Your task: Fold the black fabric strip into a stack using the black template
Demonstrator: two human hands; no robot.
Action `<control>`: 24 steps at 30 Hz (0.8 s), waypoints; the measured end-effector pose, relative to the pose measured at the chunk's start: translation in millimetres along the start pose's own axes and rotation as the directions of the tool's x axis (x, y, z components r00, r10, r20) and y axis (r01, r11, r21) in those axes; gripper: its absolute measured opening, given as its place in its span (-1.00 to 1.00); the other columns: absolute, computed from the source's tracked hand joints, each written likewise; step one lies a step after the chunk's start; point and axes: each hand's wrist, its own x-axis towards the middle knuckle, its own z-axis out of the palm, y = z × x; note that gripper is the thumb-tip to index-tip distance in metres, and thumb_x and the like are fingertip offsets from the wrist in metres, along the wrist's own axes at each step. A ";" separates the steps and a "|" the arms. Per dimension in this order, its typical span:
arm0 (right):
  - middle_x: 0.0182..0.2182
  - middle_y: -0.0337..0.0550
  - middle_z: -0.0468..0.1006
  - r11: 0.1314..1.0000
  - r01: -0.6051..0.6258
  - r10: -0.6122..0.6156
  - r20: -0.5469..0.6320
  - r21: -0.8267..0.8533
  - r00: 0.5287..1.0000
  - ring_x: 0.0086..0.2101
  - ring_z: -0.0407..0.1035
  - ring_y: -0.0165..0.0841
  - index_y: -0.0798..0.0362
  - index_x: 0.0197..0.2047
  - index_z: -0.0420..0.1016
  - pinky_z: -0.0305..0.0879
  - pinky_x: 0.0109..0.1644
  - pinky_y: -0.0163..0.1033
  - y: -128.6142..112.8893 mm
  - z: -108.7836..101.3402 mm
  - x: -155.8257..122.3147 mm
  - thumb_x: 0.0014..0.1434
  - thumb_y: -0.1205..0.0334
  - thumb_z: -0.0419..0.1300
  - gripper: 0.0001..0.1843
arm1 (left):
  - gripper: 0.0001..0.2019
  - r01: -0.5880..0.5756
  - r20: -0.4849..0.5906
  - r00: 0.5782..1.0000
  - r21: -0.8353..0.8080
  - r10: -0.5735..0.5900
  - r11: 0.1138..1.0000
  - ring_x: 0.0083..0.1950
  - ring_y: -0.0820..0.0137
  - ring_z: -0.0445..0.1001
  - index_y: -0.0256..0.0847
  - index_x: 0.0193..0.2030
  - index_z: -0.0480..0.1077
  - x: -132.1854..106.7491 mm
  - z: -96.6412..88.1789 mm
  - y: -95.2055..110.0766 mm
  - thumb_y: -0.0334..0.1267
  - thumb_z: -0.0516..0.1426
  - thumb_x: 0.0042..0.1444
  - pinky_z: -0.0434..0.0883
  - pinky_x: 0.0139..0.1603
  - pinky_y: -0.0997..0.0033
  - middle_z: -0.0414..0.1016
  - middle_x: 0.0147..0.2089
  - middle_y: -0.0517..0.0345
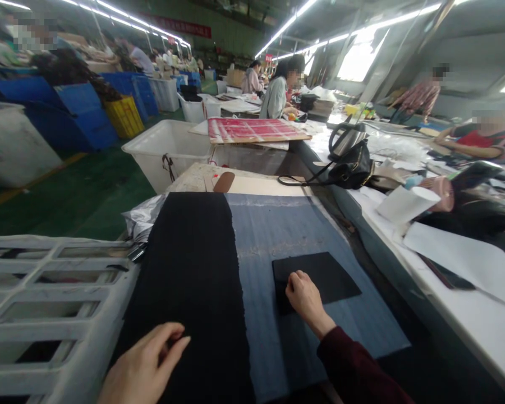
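A black fabric sheet [189, 269] with a ragged right edge covers the left part of the work surface. Beside it lies a blue-grey sheet [286, 230] with pale worn bands. On that sheet rests a smaller black flat piece [340, 280], roughly four-sided. My right hand [305, 297] is closed at the left end of this piece, its fingers curled on it; the fingertips are partly hidden. Over the lower part of the black fabric sheet, my left hand [147, 362] is half curled with a gap between thumb and fingers, holding nothing visible.
A pale slatted crate [63, 314] stands at the left. Beyond the work surface are a white bin [168, 146] and a red-and-white board [252, 130]. On the right-hand table lie a black handbag [353, 165], a paper roll [408, 205] and papers. Several people work farther off.
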 end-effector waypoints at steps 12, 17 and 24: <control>-0.62 -0.25 0.43 0.827 -0.201 0.157 0.127 0.526 0.979 -0.51 0.28 -0.40 0.08 -0.58 0.44 0.06 -0.40 -0.29 34.8 -10.4 19.9 -0.14 0.35 0.17 -0.95 | -0.63 -0.628 0.193 0.774 0.107 0.603 0.771 0.14 0.26 0.33 -0.14 0.13 0.35 79.6 119.0 170.3 -0.40 -0.08 0.25 0.26 0.12 0.19 0.41 0.19 0.10; -0.63 -0.26 0.43 0.470 -0.262 0.222 0.174 0.843 0.959 -0.57 0.28 -0.44 0.09 -0.48 0.45 0.16 -0.47 -0.33 77.8 -28.6 13.5 -0.07 0.17 0.22 -0.85 | -0.72 -0.653 0.221 0.755 0.171 0.617 0.738 0.06 0.23 0.37 -0.22 -0.09 0.45 92.2 142.3 183.3 -0.43 -0.05 0.21 0.27 0.07 0.17 0.49 0.04 0.00; -0.54 -0.28 0.50 0.064 -0.019 0.552 -0.020 0.998 0.834 -0.49 0.42 -0.48 0.03 -0.43 0.40 0.43 -0.33 -0.42 206.9 -165.1 -30.4 -0.14 0.22 0.24 -0.85 | -0.72 -0.660 0.214 0.751 0.247 0.625 0.709 0.11 0.17 0.35 -0.24 -0.06 0.43 87.6 157.4 182.0 -0.46 -0.01 0.16 0.21 0.15 0.09 0.43 0.10 -0.04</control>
